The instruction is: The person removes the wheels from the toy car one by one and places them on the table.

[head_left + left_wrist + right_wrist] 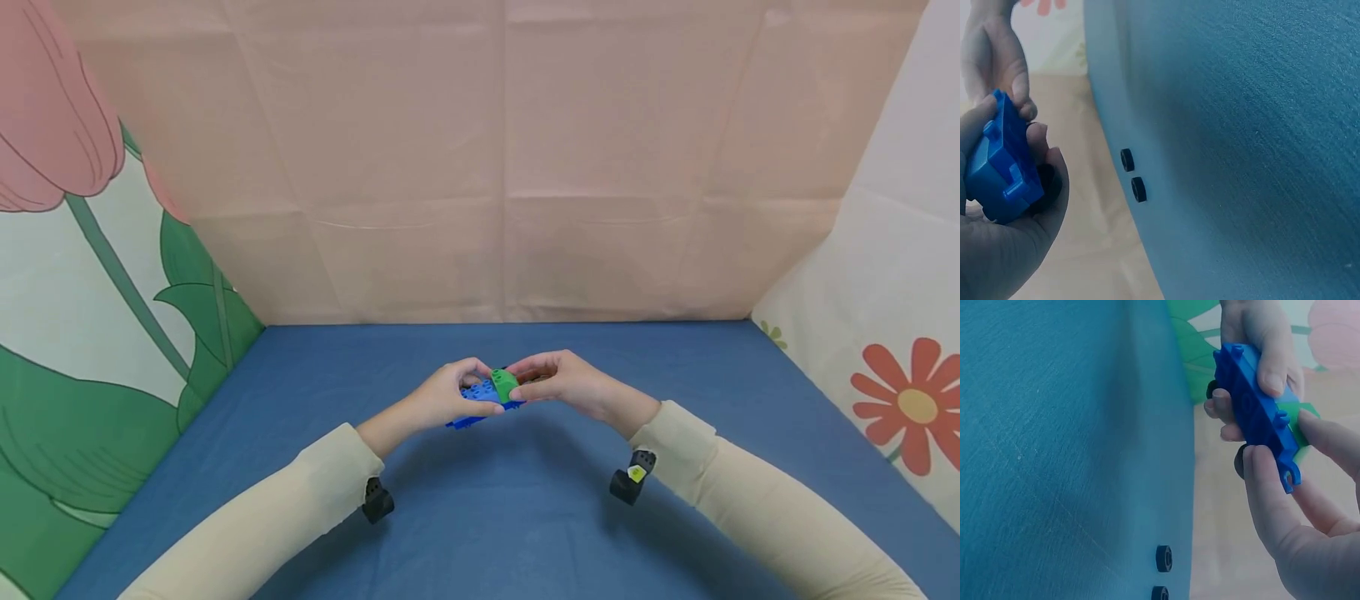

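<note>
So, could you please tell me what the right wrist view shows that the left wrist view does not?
Only the right wrist view shows the green block and a pink tulip. Only the left wrist view shows part of a red flower. Both show the left hand, the right hand, the blue block and two loose black wheels on the blue table.

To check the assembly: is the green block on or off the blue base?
On: head view shows the green block atop the blue base; whether fully pressed, cannot tell.
</note>
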`<action>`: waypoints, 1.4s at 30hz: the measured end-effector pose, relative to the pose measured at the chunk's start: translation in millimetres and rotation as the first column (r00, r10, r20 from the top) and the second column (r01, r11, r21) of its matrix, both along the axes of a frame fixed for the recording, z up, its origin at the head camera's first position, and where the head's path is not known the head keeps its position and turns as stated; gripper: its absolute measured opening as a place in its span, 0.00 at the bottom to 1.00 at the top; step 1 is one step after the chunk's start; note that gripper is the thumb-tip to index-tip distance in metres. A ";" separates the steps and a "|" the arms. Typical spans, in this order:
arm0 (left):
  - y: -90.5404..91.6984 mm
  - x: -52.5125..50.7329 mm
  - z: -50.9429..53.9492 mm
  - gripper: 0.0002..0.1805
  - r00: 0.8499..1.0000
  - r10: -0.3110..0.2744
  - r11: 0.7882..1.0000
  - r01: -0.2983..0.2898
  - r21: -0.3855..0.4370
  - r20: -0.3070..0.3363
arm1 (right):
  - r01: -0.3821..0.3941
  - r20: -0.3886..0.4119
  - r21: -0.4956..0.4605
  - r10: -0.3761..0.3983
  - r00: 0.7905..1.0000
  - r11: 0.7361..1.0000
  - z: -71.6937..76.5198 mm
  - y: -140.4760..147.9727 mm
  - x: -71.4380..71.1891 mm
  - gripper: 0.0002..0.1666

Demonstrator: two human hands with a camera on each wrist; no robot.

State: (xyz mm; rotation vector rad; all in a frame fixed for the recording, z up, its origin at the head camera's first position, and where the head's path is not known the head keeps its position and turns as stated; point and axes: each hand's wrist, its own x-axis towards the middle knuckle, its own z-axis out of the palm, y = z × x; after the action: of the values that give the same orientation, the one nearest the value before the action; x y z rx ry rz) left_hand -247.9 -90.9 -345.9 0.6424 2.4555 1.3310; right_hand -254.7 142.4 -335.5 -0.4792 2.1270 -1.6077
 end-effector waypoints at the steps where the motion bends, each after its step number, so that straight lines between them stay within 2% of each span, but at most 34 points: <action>1: -0.3 -0.5 -0.8 0.28 1.000 -0.003 1.000 0.003 0.004 0.001 | 0.000 -0.007 0.006 0.000 1.000 1.000 -0.3 0.1 0.0 0.26; 6: -0.9 -1.8 -0.3 0.31 1.000 -0.010 0.998 0.008 0.061 0.025 | 0.033 -0.047 0.045 -0.030 0.998 0.998 0.9 1.7 2.1 0.24; 8: -0.6 -1.6 1.5 0.31 0.999 0.029 0.995 -0.033 0.097 0.042 | 0.069 -0.062 0.050 -0.066 0.996 0.996 3.1 1.8 3.2 0.25; 10: -0.2 -0.9 2.7 0.30 0.992 0.102 0.983 -0.112 0.146 0.073 | 0.116 -0.071 0.044 -0.113 0.991 0.992 6.0 2.2 4.2 0.26; 12: 0.5 -0.2 2.0 0.30 0.974 0.178 0.950 -0.206 0.232 0.137 | 0.175 -0.078 0.028 -0.173 0.982 0.984 8.9 3.1 5.2 0.26; 14: 2.4 1.9 -0.6 0.31 0.945 0.236 0.890 -0.303 0.341 0.225 | 0.220 -0.082 0.010 -0.219 0.972 0.975 10.9 4.4 6.0 0.26; 16: 5.5 5.2 -4.2 0.32 0.915 0.266 0.824 -0.380 0.421 0.305 | 0.260 -0.076 -0.008 -0.260 0.963 0.966 12.0 5.0 6.6 0.27; 18: 9.9 10.0 -7.8 0.32 0.895 0.264 0.781 -0.417 0.465 0.360 | 0.290 -0.071 -0.023 -0.291 0.954 0.957 12.0 4.8 6.9 0.28; 19: 12.0 12.8 -9.8 0.33 0.891 0.256 0.776 -0.420 0.470 0.374 | 0.300 -0.073 -0.025 -0.301 0.951 0.953 12.0 4.3 7.1 0.29; 21: 16.6 18.6 -12.2 0.33 0.892 0.226 0.782 -0.406 0.474 0.392 | 0.325 -0.076 -0.031 -0.327 0.942 0.945 12.0 2.5 7.6 0.29; 23: 21.3 23.6 -12.6 0.32 0.899 0.181 0.787 -0.375 0.490 0.398 | 0.346 -0.089 -0.041 -0.349 0.933 0.937 12.1 0.0 8.2 0.30; 25: 25.6 26.5 -11.3 0.31 0.901 0.139 0.769 -0.359 0.529 0.410 | 0.360 -0.115 -0.044 -0.362 0.925 0.932 12.3 -3.1 9.4 0.29; 26: 27.9 27.4 -9.4 0.30 0.899 0.131 0.749 -0.366 0.552 0.418 | 0.363 -0.127 -0.046 -0.366 0.922 0.931 12.0 -5.1 10.1 0.29; 28: 32.2 27.1 -5.3 0.30 0.890 0.133 0.694 -0.397 0.600 0.436 | 0.361 -0.157 -0.051 -0.365 0.918 0.931 10.4 -9.5 12.1 0.28; 30: 36.2 26.0 -0.9 0.30 0.871 0.152 0.628 -0.451 0.635 0.467 | 0.352 -0.192 -0.052 -0.355 0.915 0.935 8.5 -14.3 15.4 0.27; 32: 39.5 25.0 2.4 0.32 0.851 0.187 0.577 -0.500 0.646 0.491 | 0.340 -0.217 -0.057 -0.344 0.914 0.939 5.8 -19.4 19.3 0.26; 33: 40.8 24.5 3.3 0.32 0.842 0.204 0.559 -0.519 0.646 0.500 | 0.334 -0.224 -0.061 -0.339 0.914 0.941 4.6 -21.5 21.4 0.26; 35: 42.5 23.9 4.4 0.32 0.823 0.235 0.540 -0.553 0.634 0.517 | 0.323 -0.226 -0.077 -0.332 0.916 0.943 2.9 -25.4 25.4 0.26; 38: 43.0 22.5 3.8 0.31 0.808 0.260 0.530 -0.577 0.622 0.528 | 0.311 -0.217 -0.093 -0.324 0.921 0.946 1.0 -28.7 29.7 0.26; 42: 40.4 19.4 2.0 0.32 0.807 0.268 0.529 -0.580 0.619 0.527 | 0.299 -0.191 -0.109 -0.315 0.930 0.948 -0.4 -30.3 33.7 0.25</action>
State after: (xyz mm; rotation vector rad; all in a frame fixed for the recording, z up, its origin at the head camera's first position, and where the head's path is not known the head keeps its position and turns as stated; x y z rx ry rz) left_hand -228.5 -50.6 -343.9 -0.1502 1.6932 2.4753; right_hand -221.0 112.1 -335.9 -0.3626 2.3967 -1.8895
